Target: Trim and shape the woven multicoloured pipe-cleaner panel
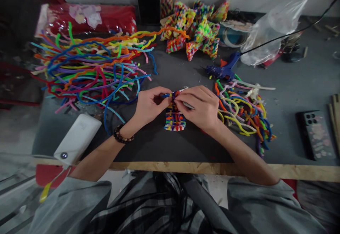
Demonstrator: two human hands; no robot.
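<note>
Between my two hands lies a small woven piece of pipe cleaners (175, 119), a multicoloured checked strip over the dark table. My left hand (152, 104) pinches its upper left edge, where a blue pipe cleaner end (166, 95) pokes out between thumb and forefinger. My right hand (200, 106) has closed fingers at the upper right edge of the same piece. Some slim pale tool-like object (188, 105) shows under the right fingers; its kind is hard to make out. The fingertips hide the top of the weave.
Loose pipe cleaners (87, 67) heap up at left, shorter ones (244, 106) at right. Behind are woven colourful shapes (191, 28), a blue glue gun (223, 67) with its cord, and a plastic bag (276, 32). A white power bank (78, 138) and a phone (317, 135) lie near the front edge.
</note>
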